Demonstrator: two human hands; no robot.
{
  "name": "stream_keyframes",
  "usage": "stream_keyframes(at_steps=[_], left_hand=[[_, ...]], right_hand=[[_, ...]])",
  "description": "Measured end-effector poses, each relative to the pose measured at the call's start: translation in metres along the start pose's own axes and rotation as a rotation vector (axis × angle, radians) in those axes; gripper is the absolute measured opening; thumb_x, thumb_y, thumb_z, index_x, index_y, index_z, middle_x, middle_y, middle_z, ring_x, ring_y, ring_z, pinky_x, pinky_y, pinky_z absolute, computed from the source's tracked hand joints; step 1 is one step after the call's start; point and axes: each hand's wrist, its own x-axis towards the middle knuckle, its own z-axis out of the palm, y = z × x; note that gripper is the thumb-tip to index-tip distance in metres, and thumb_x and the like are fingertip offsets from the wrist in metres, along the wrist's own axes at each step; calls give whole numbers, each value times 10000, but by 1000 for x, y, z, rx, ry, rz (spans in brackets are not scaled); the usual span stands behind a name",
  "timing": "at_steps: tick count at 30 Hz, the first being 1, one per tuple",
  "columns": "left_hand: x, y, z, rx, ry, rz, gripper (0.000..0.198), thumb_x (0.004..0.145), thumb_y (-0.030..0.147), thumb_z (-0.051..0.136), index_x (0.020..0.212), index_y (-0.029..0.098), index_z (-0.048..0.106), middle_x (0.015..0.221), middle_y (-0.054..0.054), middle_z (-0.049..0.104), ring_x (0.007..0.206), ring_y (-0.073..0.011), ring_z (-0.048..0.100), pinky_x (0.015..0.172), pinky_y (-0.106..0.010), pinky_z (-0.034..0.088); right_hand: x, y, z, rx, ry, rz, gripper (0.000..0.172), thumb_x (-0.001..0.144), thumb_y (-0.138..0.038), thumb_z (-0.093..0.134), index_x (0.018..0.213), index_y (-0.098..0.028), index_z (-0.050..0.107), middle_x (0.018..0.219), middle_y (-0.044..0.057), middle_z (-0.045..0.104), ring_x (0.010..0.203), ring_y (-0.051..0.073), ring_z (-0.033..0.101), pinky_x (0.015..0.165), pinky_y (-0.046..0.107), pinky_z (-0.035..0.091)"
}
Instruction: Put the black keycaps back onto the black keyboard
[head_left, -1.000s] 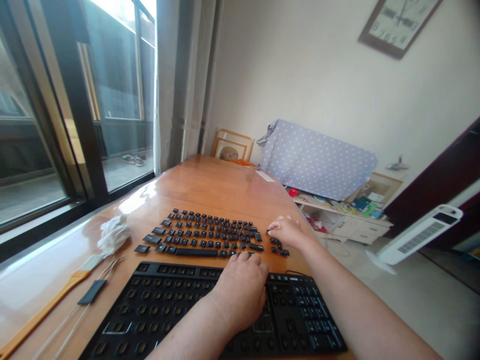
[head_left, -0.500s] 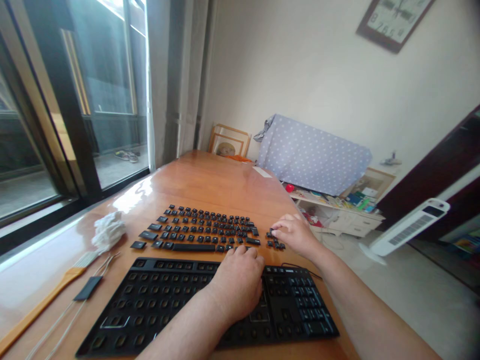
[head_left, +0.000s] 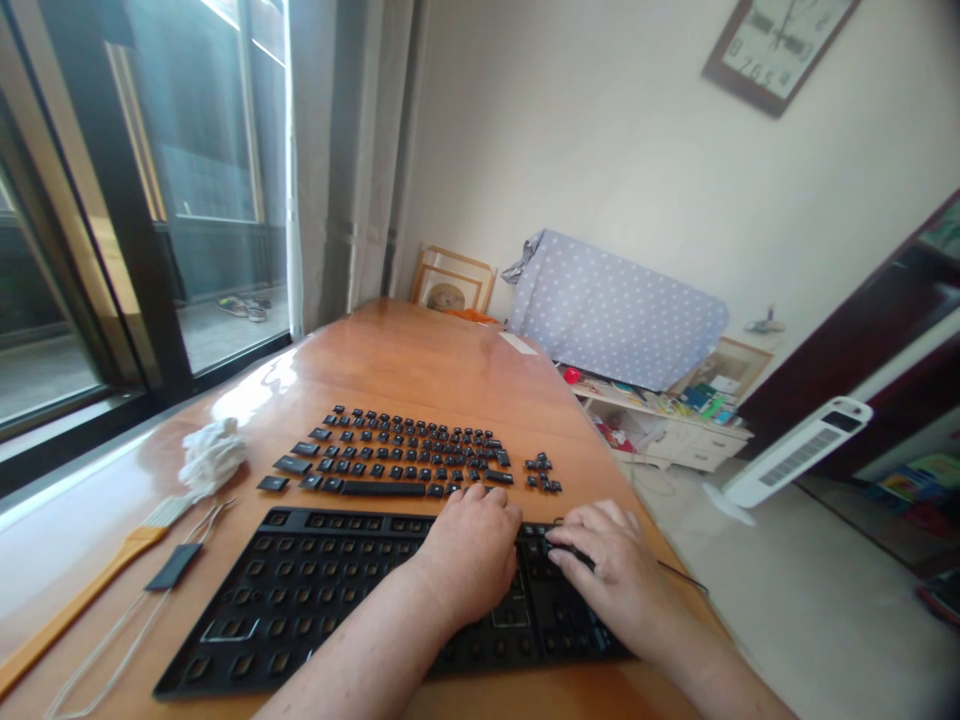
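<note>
Right hand (head_left: 607,570) has come back from the small keycap cluster (head_left: 540,464) and is now over the right end of the keyboard (head_left: 300,585), while the left hand (head_left: 472,540) has stayed pretty much put.

So the keyboard's flat on the worktop (head_left: 442,350), right in front of the person, bare sockets showing over most of its left and middle. Left hand sits palm down across it, fingers bent over its far edge; can't tell if they've got anything pinched. Right hand has thumb and index close together just over the keyboard's right section, and whether a keycap is between them I honestly can't tell.

Just beyond the keyboard are rows of loose black keycaps (head_left: 386,489), long spacebar included, with that little cluster off to their right. Thin black cable (head_left: 681,576) sticks out to the keyboard's right.

Left of the keyboard: an orange-handled brush (head_left: 75,614), a dark block with thin wires (head_left: 174,567) and a crumpled white cloth (head_left: 214,455).

Way past the keyboard there's a polka-dot cover (head_left: 622,310) over something big, and off to the keyboard's right, a white tower fan (head_left: 802,455) on the floor.
</note>
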Motion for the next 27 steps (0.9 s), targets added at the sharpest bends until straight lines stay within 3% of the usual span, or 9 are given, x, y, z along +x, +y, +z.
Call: stream_keyframes(at_steps=[10,27], left_hand=[[0,0,0,5,7,-2,240,891,230,429,965,182,651,1094,-115,655,1091,-329,603,966,-545,531],[0,0,3,8,26,2,237,897,240,431,955,189,655,1113,-123,655,1089,-319,598,951,-533,528]], right_hand=[[1,-1,-1,-20,-14,-12,96,949,-246,681,1009,-288,743,1003,26,691,976,236,546,860,401,390],[6,-17,-11,-133,-148,-16,151,993,-245,606,990,-264,755,948,30,663,956,223,522,832,388,362]])
